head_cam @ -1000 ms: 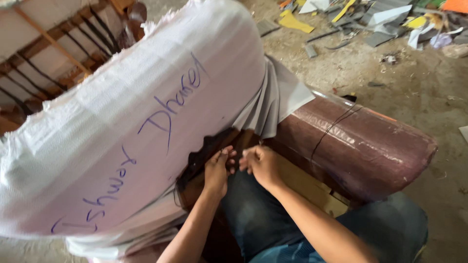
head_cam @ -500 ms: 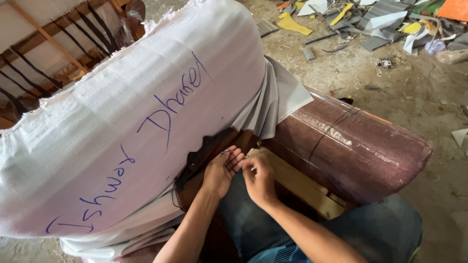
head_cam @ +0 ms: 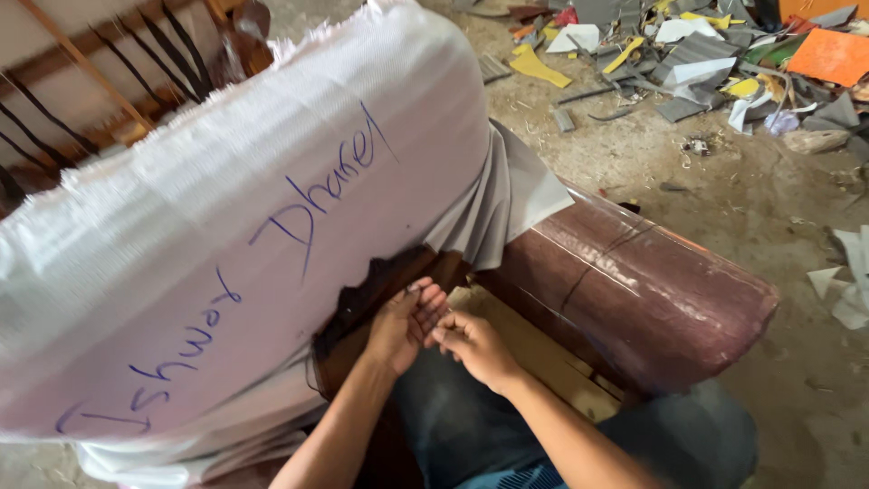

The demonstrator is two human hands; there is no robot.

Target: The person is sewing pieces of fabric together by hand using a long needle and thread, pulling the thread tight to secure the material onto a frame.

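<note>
A sofa frame lies on its side, its back wrapped in white woven fabric bearing blue handwriting. To the right of this fabric projects the sofa's rounded armrest in glossy maroon leatherette, under a clear film. Below the fabric's lower edge a strip of dark brown leatherette hangs loose over the wooden frame rail. The left hand lies against this brown strip, fingers extended and slack, holding nothing; half a second earlier they were curled at the strip's edge, so the hold appears to have been released. The right hand, just right of the left and touching it, has fingertips drawn together as if pinching something small; what it holds cannot be told. Above and right of the armrest, offcuts and scraps litter the dusty floor.
</note>
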